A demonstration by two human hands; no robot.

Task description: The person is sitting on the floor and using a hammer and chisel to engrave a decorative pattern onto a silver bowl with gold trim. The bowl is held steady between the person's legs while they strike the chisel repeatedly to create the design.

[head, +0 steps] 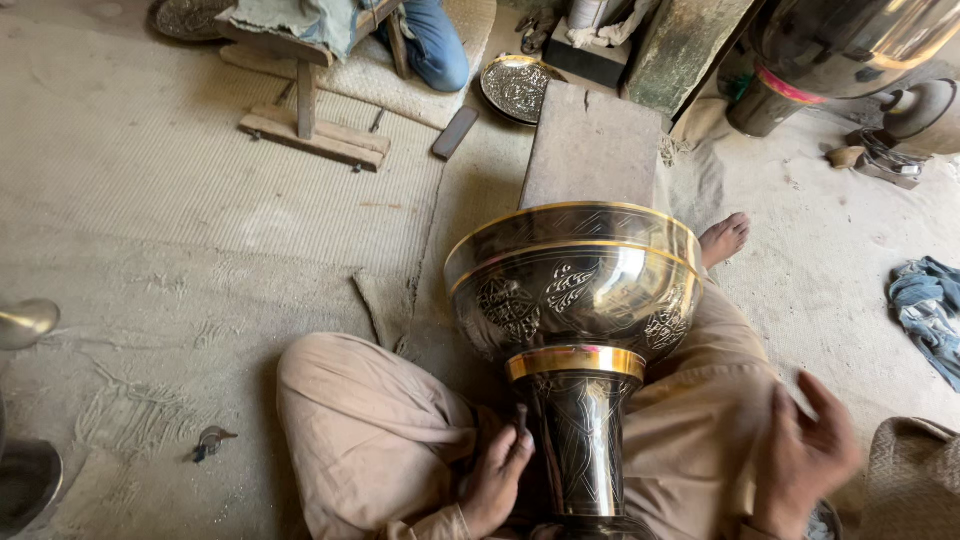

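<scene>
- Clearly, from the head view, the big engraved metal vessel (578,300) lies tilted across the person's lap, bowl end pointing toward twelve o'clock and stem running down to six o'clock.
- Left hand (497,478), at about seven o'clock of the stem, has its fingers curled around a small dark tool (520,415) pressed near the stem; the grip looks closed on it.
- Right hand (805,455), at four o'clock of the vessel, is blurred and apart from the metal, fingers spread and loose, holding nothing that I can see.
- Risk, as I judge it: with only the knees and one hand steadying it, the heavy bowl could roll toward three o'clock and knock the wooden block (592,145) beyond its rim, denting the edge.
- Another risk: the tool tip could skid on the polished stem and scratch the pattern.
- Looks: dark, glossy surface with fine leaf and line engraving, a bright brass band (576,361) where bowl meets stem, and a thin gold rim.
</scene>
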